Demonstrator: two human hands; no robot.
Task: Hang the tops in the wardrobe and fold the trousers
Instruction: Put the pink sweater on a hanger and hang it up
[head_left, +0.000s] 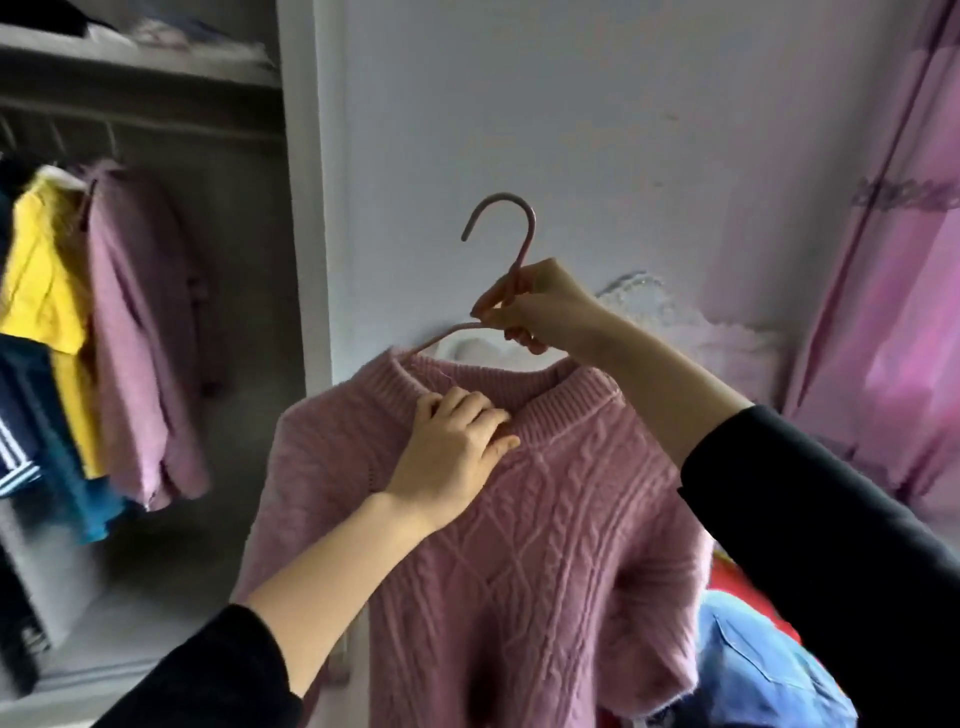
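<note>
Pale wall (597, 130) fills the back, straight behind the pink sweater (545, 545), its paint patchy near the collar. Left of the sweater stands the open wardrobe (311, 234): a shelf (140, 57) up top with folded things, a rail (156, 122) under it, and tops hanging there. A mauve top (140, 322) is nearest the sweater, then a yellow top (41, 270), then a dark blue striped garment (31, 415) at the far edge.

Right of the sweater, a pink curtain (883, 338) runs down the frame. Low on that side, a blue denim piece (753, 670) and something red (737, 582) peek out from behind its sleeve.

Now the sweater itself: cable-knit, held up in mid-air in front of the wall, collar up, long axis vertical, hem out of view below. Left hand (452, 452) is at the front of the collar, fingers (483, 415) curled and pinching the ribbed edge. Right hand (535, 306) sits just above the collar, fingers (524, 340) wrapped round the neck of the pink hanger (523, 249). One hanger arm runs down into the collar's left side. The hook stands upright above the sweater, its open end turned left towards the wardrobe.
</note>
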